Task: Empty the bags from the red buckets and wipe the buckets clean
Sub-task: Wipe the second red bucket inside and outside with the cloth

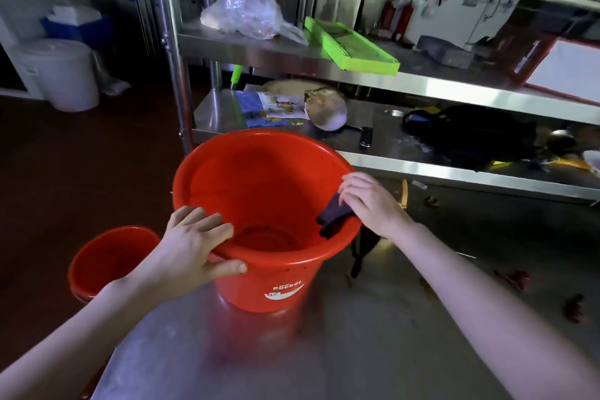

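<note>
Red bucket between hands: left hand grips rim, right hand holds dark cloth at rim.

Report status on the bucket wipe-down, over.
Left hand grips big bucket at near rim. Right hand holds dark cloth on right rim. Big bucket upright on steel table, no bag inside. Nothing in the way; second bucket lower left.

The large red plastic bucket is smooth and glossy, its inner wall flecked with dark grime low down. The smaller red plastic bucket has the same sheen. The dark folded cloth looks matt and soft, perhaps knitted, though blur hides the weave. The brushed stainless-steel counter is dully reflective and smeared. The crumpled clear plastic bag glistens on the polished steel shelf.
</note>
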